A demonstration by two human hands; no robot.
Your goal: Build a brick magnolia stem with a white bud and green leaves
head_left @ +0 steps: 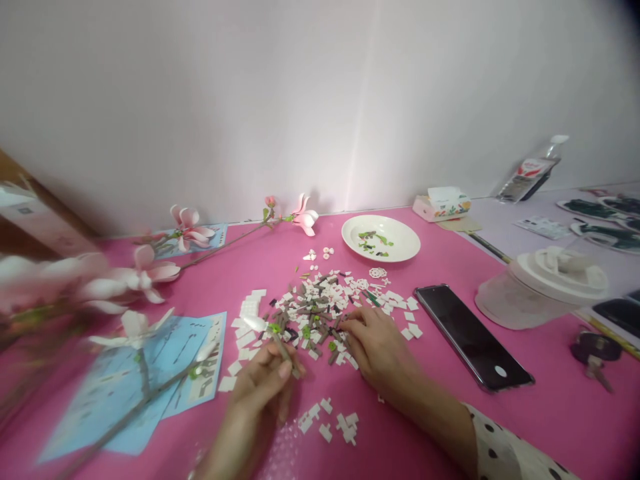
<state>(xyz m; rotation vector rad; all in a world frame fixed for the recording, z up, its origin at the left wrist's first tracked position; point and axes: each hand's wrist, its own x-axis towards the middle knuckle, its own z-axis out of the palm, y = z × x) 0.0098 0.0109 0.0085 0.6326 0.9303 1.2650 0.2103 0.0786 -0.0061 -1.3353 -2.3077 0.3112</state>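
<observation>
My left hand [267, 387] is closed round a grey-brown toy branch [285, 350] built from small bricks. At its upper end are a green piece and a white bud [254, 323]. My right hand [375, 350] lies over the right part of a heap of loose building bricks [320, 297], fingers bent with their tips among the pieces. Nothing held shows in it, and its thumb is mostly hidden. White, brown, black and green bricks make up the heap. Several white bricks [326, 432] lie apart between my wrists.
Magnolia branches [150, 393] lie at the left over blue instruction sheets [185, 340]. A white plate [350, 245] holding green bits stands behind the heap. Rightward are a phone [467, 337], a lidded cup [520, 293], keys [596, 363], a tissue pack [443, 205] and a bottle [533, 175].
</observation>
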